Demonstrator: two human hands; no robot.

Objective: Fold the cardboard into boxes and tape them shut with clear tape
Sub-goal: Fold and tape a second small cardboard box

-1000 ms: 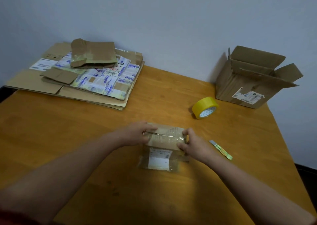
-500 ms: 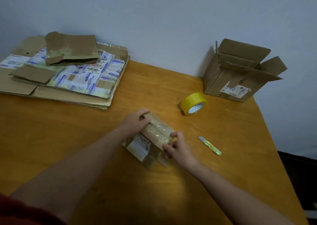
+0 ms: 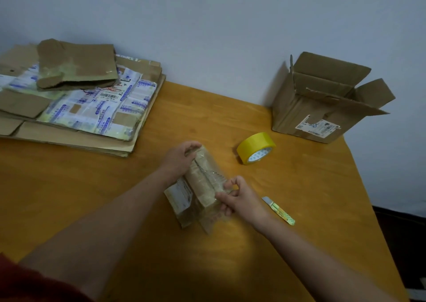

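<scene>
Cardboard box, oblong, glossy under crinkled clear tape; left hand clasped its 11 o'clock end, fingers of the right hand pinched its 4 o'clock edge.

Yellow tape roll; brown small box, white label; orange-brown table; blue-printed flattened cardboard.

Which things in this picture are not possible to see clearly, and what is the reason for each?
Head view only.
Far end of the small box: covered by the left hand.
What the right hand pinches, tape or cardboard: the clear tape glares.
Inside of the open box: hidden by its own flaps.
Print on its label: too small.
Left part of the flat cardboard stack: cut off by the picture edge.
</scene>
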